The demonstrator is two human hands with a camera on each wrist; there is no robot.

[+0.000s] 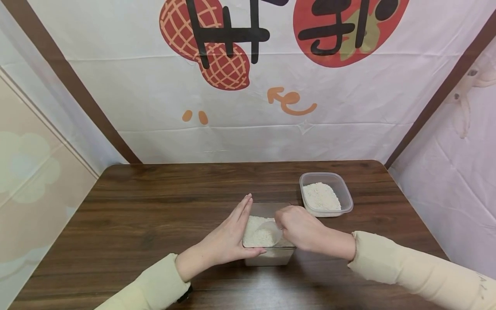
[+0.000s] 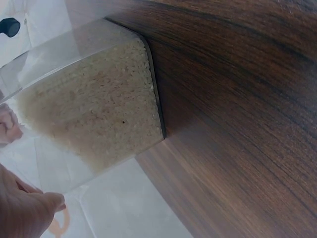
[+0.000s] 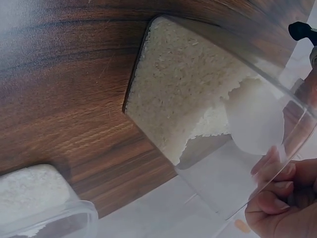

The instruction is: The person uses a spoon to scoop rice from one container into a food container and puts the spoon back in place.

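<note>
A clear, square-mouthed container (image 1: 270,259) of white rice (image 1: 253,224) stands upright on the table. My left hand (image 1: 226,240) rests against it at the near left, straight fingers along the left wall and thumb across the front rim. With curled fingers, my right hand (image 1: 304,228) pinches a translucent white scoop (image 3: 255,119) inside the container. The scoop's bowl is down at the rice, and some rice shows in it in the head view. Its handle is mostly hidden by my fingers. Through the clear wall, the right wrist view shows the rice surface sloping unevenly.
Behind and right of the container sits a low, clear plastic tub (image 1: 347,199), partly filled with white grains (image 1: 322,196). Both stand on a dark wood table (image 1: 162,206). A printed white cloth (image 1: 263,142) hangs behind the table's far edge.
</note>
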